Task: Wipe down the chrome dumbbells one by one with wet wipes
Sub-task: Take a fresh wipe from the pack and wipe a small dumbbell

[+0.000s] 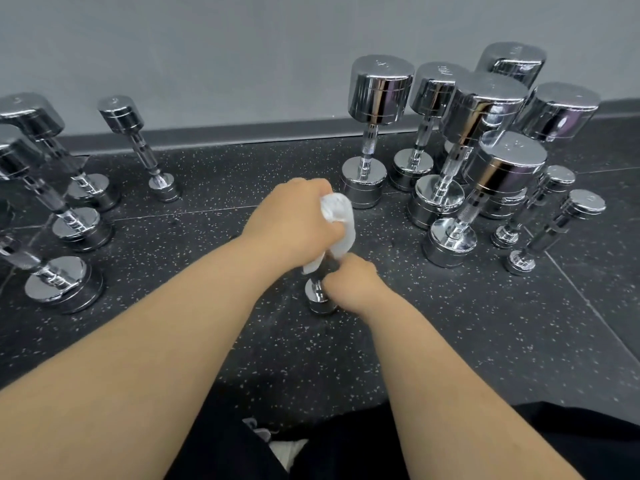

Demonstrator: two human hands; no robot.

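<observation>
A small chrome dumbbell (320, 295) stands on end on the speckled black floor in the middle. My left hand (294, 220) grips a white wet wipe (341, 223) wrapped over the dumbbell's upper head, which is hidden under the hand and wipe. My right hand (353, 285) holds the dumbbell's handle just above the bottom head. The wipe hangs down between the two hands.
Several upright chrome dumbbells (377, 133) crowd the right side by the grey wall. Several more dumbbells (65, 216) stand on the left, and a small dumbbell (145, 150) stands near the baseboard. A white object (287, 448) lies by my dark trousers at the bottom.
</observation>
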